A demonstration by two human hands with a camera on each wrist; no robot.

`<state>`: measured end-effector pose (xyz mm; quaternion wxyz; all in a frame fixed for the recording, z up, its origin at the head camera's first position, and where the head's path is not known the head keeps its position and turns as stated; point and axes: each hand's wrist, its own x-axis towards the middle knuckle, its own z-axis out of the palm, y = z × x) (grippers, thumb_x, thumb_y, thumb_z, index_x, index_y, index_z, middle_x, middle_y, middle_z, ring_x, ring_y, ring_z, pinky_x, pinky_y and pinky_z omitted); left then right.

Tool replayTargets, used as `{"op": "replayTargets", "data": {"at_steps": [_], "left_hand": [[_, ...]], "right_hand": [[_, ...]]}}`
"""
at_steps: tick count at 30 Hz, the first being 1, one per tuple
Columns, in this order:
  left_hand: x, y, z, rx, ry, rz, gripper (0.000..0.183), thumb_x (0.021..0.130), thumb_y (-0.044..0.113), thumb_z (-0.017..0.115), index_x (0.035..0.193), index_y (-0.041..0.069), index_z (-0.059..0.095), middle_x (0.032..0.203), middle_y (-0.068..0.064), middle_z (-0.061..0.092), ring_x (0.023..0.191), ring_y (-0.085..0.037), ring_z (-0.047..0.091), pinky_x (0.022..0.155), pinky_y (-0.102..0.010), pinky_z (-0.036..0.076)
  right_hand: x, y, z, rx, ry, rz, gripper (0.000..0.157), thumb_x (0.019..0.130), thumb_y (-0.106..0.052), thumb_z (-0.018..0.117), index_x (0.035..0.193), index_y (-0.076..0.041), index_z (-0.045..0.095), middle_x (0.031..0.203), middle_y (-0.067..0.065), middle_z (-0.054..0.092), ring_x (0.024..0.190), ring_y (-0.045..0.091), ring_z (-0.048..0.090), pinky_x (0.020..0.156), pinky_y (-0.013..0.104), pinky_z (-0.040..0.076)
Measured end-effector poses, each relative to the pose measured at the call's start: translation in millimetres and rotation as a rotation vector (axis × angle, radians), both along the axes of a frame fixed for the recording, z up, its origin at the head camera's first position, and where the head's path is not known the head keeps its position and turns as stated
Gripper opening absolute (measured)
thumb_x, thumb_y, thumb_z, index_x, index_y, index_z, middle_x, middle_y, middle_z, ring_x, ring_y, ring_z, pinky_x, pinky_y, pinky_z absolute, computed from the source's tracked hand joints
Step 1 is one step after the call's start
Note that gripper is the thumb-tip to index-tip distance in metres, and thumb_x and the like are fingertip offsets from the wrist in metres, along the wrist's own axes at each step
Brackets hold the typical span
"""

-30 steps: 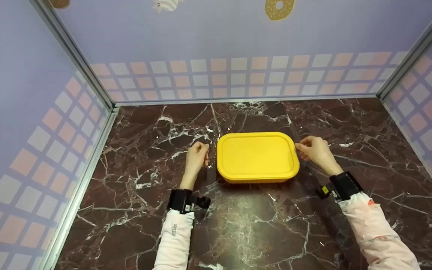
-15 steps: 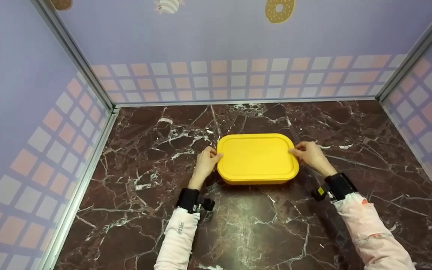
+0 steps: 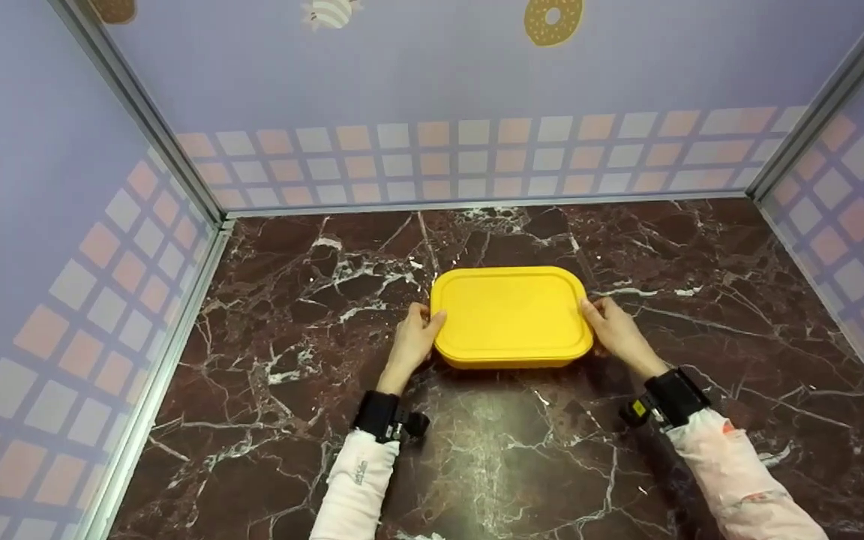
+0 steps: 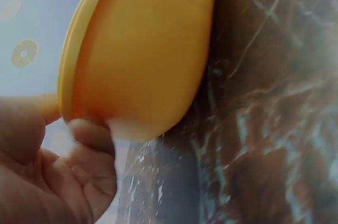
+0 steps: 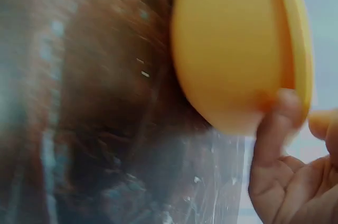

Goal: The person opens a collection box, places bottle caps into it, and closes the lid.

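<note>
A yellow lidded food container [image 3: 511, 315] stands on the dark marbled surface, its lid [image 4: 66, 76] seated on top. At the container's left end my left hand [image 3: 411, 341] pinches the lid's rim, thumb above and curled fingers beneath, as the left wrist view shows. My right hand [image 3: 618, 330] grips the opposite end the same way, with its thumb on the rim and fingers tucked under it in the right wrist view. What the container holds is hidden by the lid.
The marbled tabletop [image 3: 289, 300] reaches back to a lilac wall [image 3: 462, 67] printed with pink and white squares. Similar side panels close in the left and right. Black camera straps [image 3: 377, 415] sit on both wrists.
Both hands have come in from beside the container onto its two ends, and now hold the lid's rim. The container has hardly moved.
</note>
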<state>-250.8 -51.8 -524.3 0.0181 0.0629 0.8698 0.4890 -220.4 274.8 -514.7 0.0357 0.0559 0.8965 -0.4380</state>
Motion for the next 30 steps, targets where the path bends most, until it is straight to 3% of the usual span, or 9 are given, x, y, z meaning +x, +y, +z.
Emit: {"op": "replayTargets", "data": {"at_steps": [4, 6, 11, 16, 22, 30], "left_hand": [[3.2, 6.7, -2.2, -0.116, 0.118, 0.038, 0.028, 0.092, 0.022, 0.053, 0.104, -0.001, 0.047, 0.069, -0.008, 0.054, 0.058, -0.02, 0.05, 0.051, -0.033, 0.04], [4.3, 9.0, -2.4, -0.143, 0.141, 0.051, 0.026, 0.092, 0.021, 0.053, 0.103, -0.002, 0.047, 0.069, -0.009, 0.056, 0.058, -0.023, 0.053, 0.051, -0.036, 0.041], [1.8, 10.2, -0.2, -0.145, 0.13, 0.094, 0.026, 0.092, 0.023, 0.053, 0.103, 0.0, 0.048, 0.07, -0.009, 0.057, 0.058, -0.024, 0.054, 0.051, -0.037, 0.041], [-12.0, 14.1, 3.6, -0.183, 0.079, 0.165, 0.029, 0.094, 0.031, 0.047, 0.106, 0.004, 0.048, 0.078, -0.012, 0.059, 0.066, -0.029, 0.057, 0.055, -0.042, 0.042], [-25.7, 19.9, 2.5, -0.248, 0.047, 0.159, 0.029, 0.096, 0.032, 0.041, 0.108, 0.006, 0.048, 0.069, -0.009, 0.055, 0.06, -0.026, 0.055, 0.049, -0.038, 0.04], [-29.2, 22.6, -2.3, -0.293, 0.092, 0.194, 0.028, 0.096, 0.03, 0.043, 0.108, 0.006, 0.049, 0.069, -0.008, 0.056, 0.057, -0.025, 0.055, 0.046, -0.037, 0.038]], "right_hand": [[5.1, -9.3, -10.0, 0.123, 0.112, -0.04, 0.04, 0.097, -0.034, 0.034, 0.104, 0.005, 0.043, 0.073, 0.016, 0.053, 0.06, 0.028, 0.052, 0.052, 0.039, 0.041], [6.1, -11.8, -13.1, 0.168, 0.143, -0.064, 0.037, 0.098, -0.031, 0.034, 0.104, 0.005, 0.042, 0.077, 0.017, 0.054, 0.068, 0.03, 0.052, 0.058, 0.042, 0.04], [0.9, -10.1, -10.2, 0.16, 0.146, -0.067, 0.038, 0.098, -0.032, 0.034, 0.105, 0.005, 0.046, 0.081, 0.018, 0.055, 0.072, 0.031, 0.051, 0.062, 0.043, 0.039], [-16.7, -6.5, -7.6, 0.129, 0.136, -0.076, 0.048, 0.097, -0.038, 0.032, 0.103, 0.007, 0.049, 0.089, 0.022, 0.055, 0.08, 0.035, 0.052, 0.069, 0.046, 0.039], [-32.8, -7.7, -8.2, 0.156, 0.094, -0.077, 0.046, 0.098, -0.039, 0.029, 0.093, 0.003, 0.047, 0.074, 0.014, 0.048, 0.067, 0.029, 0.048, 0.058, 0.037, 0.037], [-40.5, -9.6, -11.7, 0.194, 0.074, -0.091, 0.045, 0.097, -0.041, 0.028, 0.091, -0.001, 0.046, 0.07, 0.01, 0.045, 0.061, 0.026, 0.046, 0.054, 0.035, 0.035]]}}
